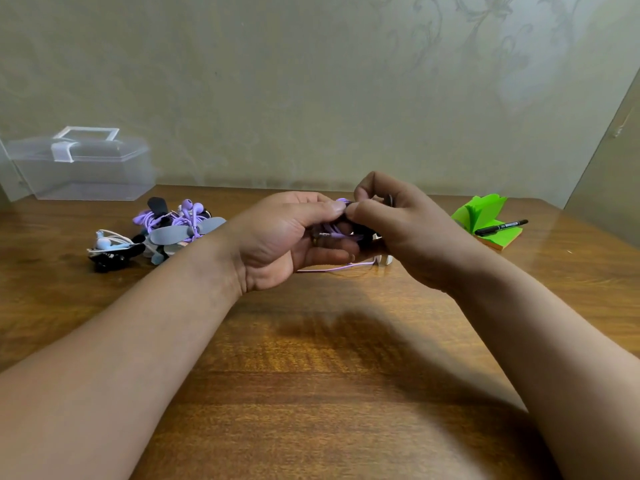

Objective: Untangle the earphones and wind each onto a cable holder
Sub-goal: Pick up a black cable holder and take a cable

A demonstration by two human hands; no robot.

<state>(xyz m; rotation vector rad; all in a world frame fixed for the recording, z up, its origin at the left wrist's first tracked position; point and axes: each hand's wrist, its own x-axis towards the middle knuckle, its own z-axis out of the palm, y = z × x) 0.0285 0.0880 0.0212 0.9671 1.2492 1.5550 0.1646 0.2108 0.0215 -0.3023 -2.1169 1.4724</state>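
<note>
My left hand point(280, 242) and my right hand point(394, 230) meet above the middle of the wooden table. Between them they hold a purple earphone cable point(334, 230) wound on a black cable holder point(363, 237). My left thumb and fingers curl round the bundle, and my right thumb and forefinger pinch its top. A loose length of purple cable point(332, 269) trails on the table under my hands. At the left lies a pile of purple earphones point(180, 218) with grey holders point(187, 233), and beside it a white earphone on a black holder point(110, 249).
A clear plastic box point(79, 168) with a handle stands at the back left against the wall. A green sticky-note pad point(485, 216) with a black marker point(502, 226) on it lies at the right. Bare wooden tabletop point(329, 375) spreads in front of me.
</note>
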